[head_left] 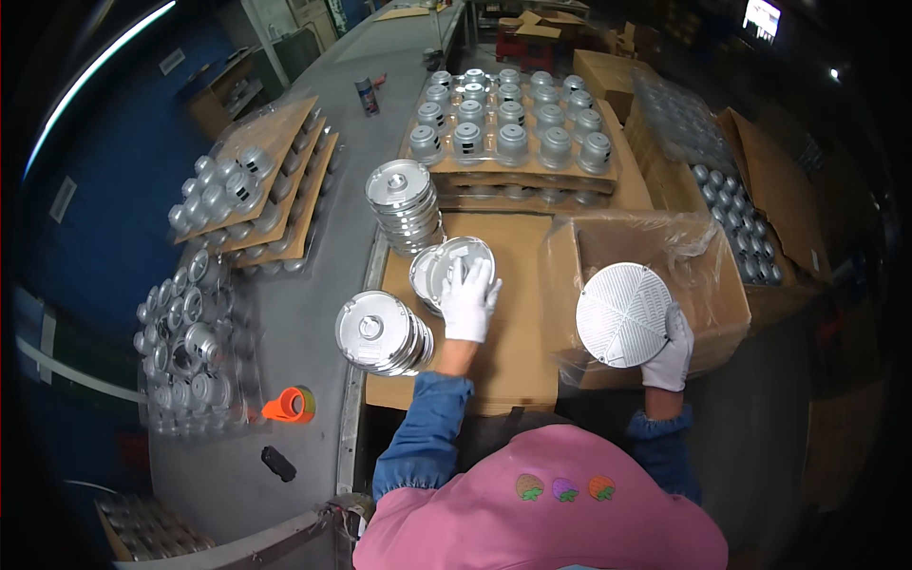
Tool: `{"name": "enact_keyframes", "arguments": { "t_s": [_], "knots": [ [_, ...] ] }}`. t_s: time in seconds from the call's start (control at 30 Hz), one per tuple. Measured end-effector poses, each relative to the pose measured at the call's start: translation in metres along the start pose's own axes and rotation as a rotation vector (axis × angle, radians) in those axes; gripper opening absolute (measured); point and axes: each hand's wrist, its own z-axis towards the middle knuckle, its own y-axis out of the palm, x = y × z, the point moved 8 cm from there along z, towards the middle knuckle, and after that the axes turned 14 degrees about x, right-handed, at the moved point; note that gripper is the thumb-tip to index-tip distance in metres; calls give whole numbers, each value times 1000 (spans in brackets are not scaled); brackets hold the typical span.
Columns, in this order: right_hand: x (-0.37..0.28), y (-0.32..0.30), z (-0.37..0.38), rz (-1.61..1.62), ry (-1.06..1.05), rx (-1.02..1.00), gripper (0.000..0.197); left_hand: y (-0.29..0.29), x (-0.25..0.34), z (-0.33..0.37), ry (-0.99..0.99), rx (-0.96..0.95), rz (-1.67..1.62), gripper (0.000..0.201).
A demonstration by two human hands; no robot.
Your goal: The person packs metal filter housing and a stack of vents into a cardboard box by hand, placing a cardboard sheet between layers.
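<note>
My gloved right hand (672,351) grips a round silver metal disc (622,313) by its right edge, with the ribbed face toward me. The disc is held over the open cardboard box (714,306), which has a clear plastic liner. My gloved left hand (470,296) has its fingers on the middle of a silver metal cover (429,274) on the cardboard sheet; the fingers hide part of it. Beside it stand a taller stack of silver covers (399,183), behind, and another stack (369,326), nearer and to the left.
Clear trays of silver cups (511,142) stand layered with cardboard at the back. More trays (228,190) and cups (190,351) lie at the left. An orange tape dispenser (290,406), a black object (278,464) and a spray can (367,97) rest on the grey table.
</note>
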Motion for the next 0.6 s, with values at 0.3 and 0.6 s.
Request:
{"name": "enact_keyframes", "arguments": {
  "t_s": [0.3, 0.6],
  "knots": [
    [13, -2, -9, 48, 129, -74, 47, 44, -41, -15, -19, -266, 258, 60],
    [18, 4, -16, -57, 70, -135, 44, 0, 104, -64, -931, -727, -1686, 54]
  ]
}}
